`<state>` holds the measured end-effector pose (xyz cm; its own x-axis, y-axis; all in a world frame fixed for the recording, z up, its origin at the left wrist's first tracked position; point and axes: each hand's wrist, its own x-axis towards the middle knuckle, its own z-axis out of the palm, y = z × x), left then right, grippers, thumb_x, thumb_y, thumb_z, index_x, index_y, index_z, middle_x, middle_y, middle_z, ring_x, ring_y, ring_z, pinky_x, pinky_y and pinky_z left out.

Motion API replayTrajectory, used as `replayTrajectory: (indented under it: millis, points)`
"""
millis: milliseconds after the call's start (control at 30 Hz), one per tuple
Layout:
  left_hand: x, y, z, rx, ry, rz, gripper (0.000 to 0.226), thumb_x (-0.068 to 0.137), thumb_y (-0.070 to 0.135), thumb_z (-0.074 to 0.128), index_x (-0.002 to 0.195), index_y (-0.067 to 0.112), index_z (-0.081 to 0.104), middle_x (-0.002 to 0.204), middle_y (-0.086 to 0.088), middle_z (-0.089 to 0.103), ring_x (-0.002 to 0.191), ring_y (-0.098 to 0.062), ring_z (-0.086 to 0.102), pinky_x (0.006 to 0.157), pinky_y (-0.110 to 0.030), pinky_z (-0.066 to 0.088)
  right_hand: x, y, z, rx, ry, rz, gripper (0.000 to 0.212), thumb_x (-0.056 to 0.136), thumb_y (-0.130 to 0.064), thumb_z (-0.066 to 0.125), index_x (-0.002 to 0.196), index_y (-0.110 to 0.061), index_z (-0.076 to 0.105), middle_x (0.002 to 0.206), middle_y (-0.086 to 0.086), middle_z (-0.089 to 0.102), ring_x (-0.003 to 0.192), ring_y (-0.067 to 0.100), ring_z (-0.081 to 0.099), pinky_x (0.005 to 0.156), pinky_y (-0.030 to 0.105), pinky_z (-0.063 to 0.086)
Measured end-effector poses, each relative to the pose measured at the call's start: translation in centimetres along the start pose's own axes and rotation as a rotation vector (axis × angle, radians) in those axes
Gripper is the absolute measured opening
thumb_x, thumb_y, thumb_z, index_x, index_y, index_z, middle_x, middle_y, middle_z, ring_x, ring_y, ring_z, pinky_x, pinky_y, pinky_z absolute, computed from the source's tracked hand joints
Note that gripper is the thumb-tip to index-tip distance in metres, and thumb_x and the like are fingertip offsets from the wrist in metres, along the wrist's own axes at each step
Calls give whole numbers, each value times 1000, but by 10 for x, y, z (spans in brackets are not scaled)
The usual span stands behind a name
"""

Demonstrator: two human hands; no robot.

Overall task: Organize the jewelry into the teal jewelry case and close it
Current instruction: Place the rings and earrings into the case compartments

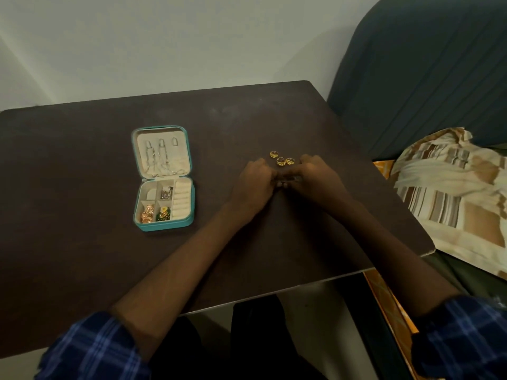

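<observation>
Small teal zip-around jewelry case [163, 179], square with cream lining, lying open flat on dark brown wooden surface [82, 165], left of centre. Lid half: silver chains hooked on the pocket. Tray half: copper-toned pieces front-left, green and gold pieces beside them, silvery pieces behind, back-left compartment apparently empty, cream ring rolls on the right unfilled. Three small gold filigree rings [281, 159] loose on surface, well right of case, just beyond the knuckles. Left hand [255, 182] and right hand [315, 178] curled, fingertips meeting over something small and dark; exact item and grip not readable. Likely past halfway: rings left to seat in rolls, then lid down and zip. Patterned beige cloth [450, 193] off right edge.
</observation>
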<state>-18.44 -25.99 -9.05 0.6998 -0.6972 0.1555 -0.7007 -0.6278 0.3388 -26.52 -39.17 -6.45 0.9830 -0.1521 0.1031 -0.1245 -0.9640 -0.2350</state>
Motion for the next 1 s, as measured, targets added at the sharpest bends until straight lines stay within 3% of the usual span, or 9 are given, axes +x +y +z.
replayTrajectory:
  millis: [133,267,333,467,567,667,733,900,1000]
  points:
    - [-1,-1,5,-52,83,16,20,90,21,55,100,9,67,100,-13,60,97,-30,53,81,-36,38,0,4,5,5,23,17,20,87,-25,60,105,-23,70,103,10,55,103,28,47,75,31,40]
    - [-6,-3,-4,-220,152,18,16,93,18,49,92,7,61,84,-10,65,77,-24,58,71,-39,47,-1,10,5,36,17,22,16,85,-22,61,98,-21,70,101,11,58,101,29,51,81,39,46]
    - [-8,-2,-10,-321,181,-27,14,94,18,47,91,11,58,78,-6,64,70,-20,57,67,-34,46,-1,13,4,51,-8,29,17,85,-23,61,100,-21,70,99,11,58,100,29,51,79,37,45]
    - [-11,-3,-19,-500,180,-101,8,92,15,52,91,11,60,74,2,59,62,-3,49,56,-7,37,-2,17,1,72,-21,33,24,88,-15,54,106,-17,70,99,14,60,98,30,52,78,30,38]
    - [-11,-5,-22,-690,154,-186,9,89,11,58,96,10,64,69,9,54,61,-1,49,55,-7,38,-4,19,-5,61,-45,19,29,89,-8,51,113,-12,67,107,15,60,101,29,52,78,27,35]
    - [-13,-2,-29,-907,131,-227,8,89,8,59,95,8,64,68,4,55,61,-4,50,54,-12,43,-4,20,-5,37,-41,2,24,90,-12,55,109,-11,68,105,14,61,100,28,54,71,24,30]
    - [-15,0,-34,-1000,144,-236,7,90,10,59,94,7,64,69,0,55,62,-6,50,52,-12,44,-2,23,-3,36,-30,20,20,88,-12,57,104,-11,70,102,15,61,97,30,55,71,28,34]
    - [-19,-4,-42,-976,134,-196,12,89,9,60,100,6,65,75,0,59,66,-6,53,53,-10,43,-4,26,-1,55,2,26,13,89,-15,57,92,-10,69,87,3,48,89,26,52,68,28,30]
    - [-20,-6,-43,-907,124,-166,22,87,4,61,109,1,64,74,6,58,63,3,54,53,-5,40,-5,27,0,61,27,33,12,89,-17,56,87,-10,66,87,3,45,86,23,48,67,30,32]
